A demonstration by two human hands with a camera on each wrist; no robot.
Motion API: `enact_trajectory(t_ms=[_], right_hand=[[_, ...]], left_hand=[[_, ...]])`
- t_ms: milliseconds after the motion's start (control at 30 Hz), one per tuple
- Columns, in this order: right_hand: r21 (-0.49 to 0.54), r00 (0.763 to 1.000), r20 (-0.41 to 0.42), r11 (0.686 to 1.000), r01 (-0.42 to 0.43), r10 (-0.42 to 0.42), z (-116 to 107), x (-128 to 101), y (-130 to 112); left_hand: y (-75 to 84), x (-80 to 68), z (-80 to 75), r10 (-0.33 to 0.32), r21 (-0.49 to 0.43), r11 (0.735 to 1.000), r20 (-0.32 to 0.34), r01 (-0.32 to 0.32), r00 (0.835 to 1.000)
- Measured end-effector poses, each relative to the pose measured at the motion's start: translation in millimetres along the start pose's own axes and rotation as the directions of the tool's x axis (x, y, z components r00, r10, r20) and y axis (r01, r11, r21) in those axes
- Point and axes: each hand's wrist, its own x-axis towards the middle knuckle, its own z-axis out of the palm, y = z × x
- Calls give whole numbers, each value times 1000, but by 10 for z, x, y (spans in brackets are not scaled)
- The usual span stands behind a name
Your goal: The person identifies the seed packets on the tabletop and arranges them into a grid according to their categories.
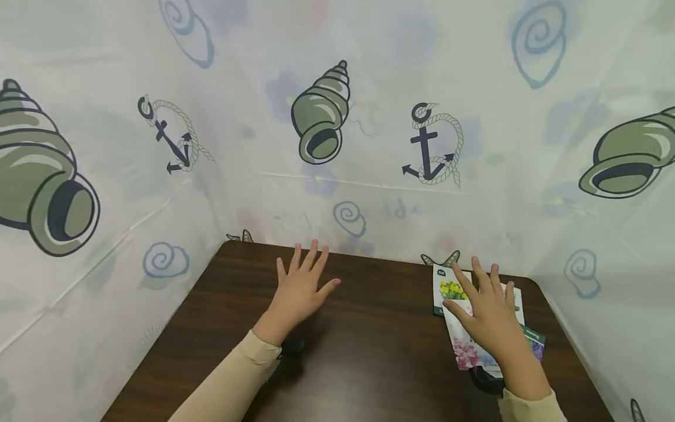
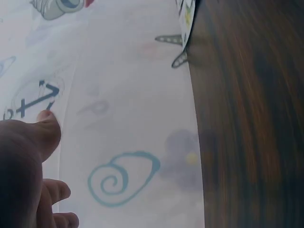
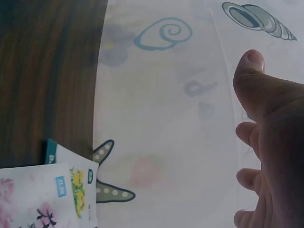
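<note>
Right hand, fingers spread, lies flat on thin seed packets; left hand open on tabletop. Probably light, slippery; I'd pinch an edge.

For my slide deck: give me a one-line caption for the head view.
Right hand rests flat on flower seed packets, left hand open above a dark wooden table.
</note>
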Motion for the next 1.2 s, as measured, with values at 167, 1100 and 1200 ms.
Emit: enact_trajectory(t_ms=[167, 1100, 1200], right_hand=[[-8, 1000, -13, 1000, 2, -2, -28, -92, 26], [-8, 995, -90, 999, -49, 49, 331, -757, 497], [15, 992, -100, 997, -72, 73, 373, -840, 549]], left_hand=[[145, -4, 27, 17, -22, 1000, -14, -17, 1000], [758, -204, 443, 161, -193, 971, 107, -138, 981], [825, -200, 465, 179, -205, 967, 112, -153, 977]])
